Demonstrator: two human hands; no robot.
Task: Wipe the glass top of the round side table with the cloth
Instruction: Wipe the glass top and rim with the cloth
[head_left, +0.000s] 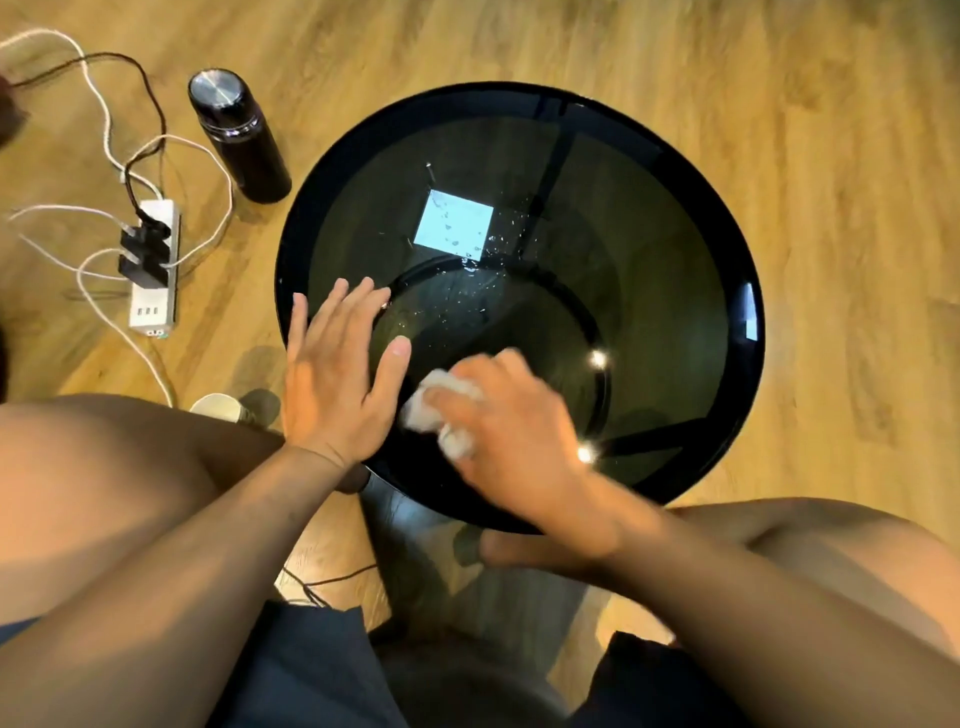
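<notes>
A person bends over a round table (748, 249) on a wooden floor (779, 156), cloth in hand.

The dark glass top (649, 260) fills the middle of the view, and a square of light is reflected near its centre. On the floor to its left stand a black bottle (239, 135) and, nearer the person, a white power strip (153, 280) with plugs and cables. The left grip (337, 379) is released: the bare hand lies flat over the near-left edge of the glass, fingers straight and spread. Just beside it, the right grip (509, 431), blurred, is clenched round a crumpled white cloth (431, 410) on the near part of the glass. Small water droplets (488, 280) dot the glass beyond the cloth.
</notes>
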